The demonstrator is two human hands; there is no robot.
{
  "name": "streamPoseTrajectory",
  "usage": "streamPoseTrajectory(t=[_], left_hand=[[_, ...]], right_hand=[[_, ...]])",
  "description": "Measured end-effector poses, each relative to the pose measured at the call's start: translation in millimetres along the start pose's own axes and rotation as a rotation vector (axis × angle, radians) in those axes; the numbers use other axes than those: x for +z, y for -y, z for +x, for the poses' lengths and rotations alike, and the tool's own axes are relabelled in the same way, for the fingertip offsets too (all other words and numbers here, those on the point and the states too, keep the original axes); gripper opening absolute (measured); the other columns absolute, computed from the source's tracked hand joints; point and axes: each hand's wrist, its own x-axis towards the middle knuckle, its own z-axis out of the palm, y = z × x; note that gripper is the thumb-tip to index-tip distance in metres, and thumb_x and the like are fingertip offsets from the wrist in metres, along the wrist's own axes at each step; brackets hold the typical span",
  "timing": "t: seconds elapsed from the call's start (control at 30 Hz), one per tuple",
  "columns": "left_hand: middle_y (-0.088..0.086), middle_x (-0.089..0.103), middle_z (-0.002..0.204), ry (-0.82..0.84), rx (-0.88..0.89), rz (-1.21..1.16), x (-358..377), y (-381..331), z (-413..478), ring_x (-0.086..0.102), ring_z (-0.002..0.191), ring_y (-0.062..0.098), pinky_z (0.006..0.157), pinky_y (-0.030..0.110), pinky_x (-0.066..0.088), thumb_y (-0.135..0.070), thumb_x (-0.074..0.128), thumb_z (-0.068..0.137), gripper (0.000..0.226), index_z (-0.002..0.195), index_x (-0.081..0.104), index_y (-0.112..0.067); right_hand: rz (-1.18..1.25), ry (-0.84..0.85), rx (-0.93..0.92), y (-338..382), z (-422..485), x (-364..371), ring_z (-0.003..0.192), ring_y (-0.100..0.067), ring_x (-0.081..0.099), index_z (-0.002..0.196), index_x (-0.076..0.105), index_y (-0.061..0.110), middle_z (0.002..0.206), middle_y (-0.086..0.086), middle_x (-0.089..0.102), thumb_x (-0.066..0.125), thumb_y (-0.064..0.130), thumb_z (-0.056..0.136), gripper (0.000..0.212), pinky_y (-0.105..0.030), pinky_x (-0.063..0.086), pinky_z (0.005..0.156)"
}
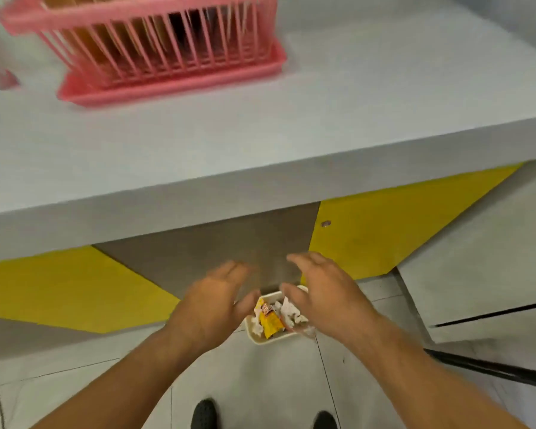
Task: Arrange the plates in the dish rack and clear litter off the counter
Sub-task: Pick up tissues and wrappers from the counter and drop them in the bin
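A pink dish rack (pixel 155 57) stands at the back left of the white counter (pixel 322 125), with yellowish plates (pixel 106 41) upright inside it, blurred. Below the counter's front edge, a small white bin (pixel 260 337) sits on the floor. It holds a yellow wrapper (pixel 270 320) and crumpled white paper (pixel 290 309). My left hand (pixel 212 298) and my right hand (pixel 324 289) hover just above the bin, one on each side, fingers spread and holding nothing.
A blurred reddish object (pixel 0 72) lies on the counter's far left. The counter front has yellow panels (pixel 384 236) and a grey panel (pixel 214 252). My dark shoes (pixel 203 413) stand on the grey tiled floor. A dark bar (pixel 489 368) runs at the right.
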Motion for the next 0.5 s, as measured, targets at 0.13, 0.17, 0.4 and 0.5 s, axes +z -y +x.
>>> streamPoseTrajectory(t=[0.13, 0.17, 0.4, 0.5], left_hand=[[-0.011, 0.052, 0.132, -0.153, 0.043, 0.024, -86, -8, -11, 0.054, 0.114, 0.010, 0.090, 0.028, 0.046, -0.051, 0.047, 0.091, 0.044, 0.132, 0.048, -0.035], [-0.011, 0.052, 0.133, -0.186, 0.047, 0.032, -105, -6, -14, 0.053, 0.115, 0.010, 0.091, 0.027, 0.046, -0.052, 0.047, 0.091, 0.045, 0.132, 0.048, -0.035], [-0.016, 0.050, 0.135, -0.347, 0.053, 0.040, -223, 42, -30, 0.050, 0.118, 0.006, 0.093, 0.023, 0.040, -0.056, 0.046, 0.091, 0.045, 0.132, 0.046, -0.038], [-0.020, 0.047, 0.136, -0.381, 0.025, 0.046, -265, 77, -37, 0.050, 0.117, 0.004, 0.093, 0.023, 0.042, -0.062, 0.044, 0.089, 0.047, 0.131, 0.044, -0.042]], right_hand=[[-0.011, -0.079, -0.087, 61, -4, -61, 0.129, -0.013, 0.040, 0.141, 0.038, 0.033, 0.143, 0.009, 0.044, 0.051, 0.053, 0.091, 0.055, -0.031, 0.039, 0.101], [-0.015, -0.099, -0.109, 77, -4, -74, 0.128, -0.013, 0.041, 0.140, 0.038, 0.033, 0.142, 0.009, 0.045, 0.050, 0.054, 0.091, 0.055, -0.031, 0.040, 0.101], [-0.015, -0.179, -0.204, 189, 0, -121, 0.133, -0.011, 0.038, 0.143, 0.034, 0.038, 0.147, 0.014, 0.040, 0.047, 0.052, 0.094, 0.053, -0.030, 0.035, 0.106], [-0.028, -0.206, -0.217, 238, 10, -128, 0.135, -0.011, 0.036, 0.143, 0.032, 0.039, 0.149, 0.014, 0.037, 0.045, 0.055, 0.094, 0.054, -0.030, 0.034, 0.107]])
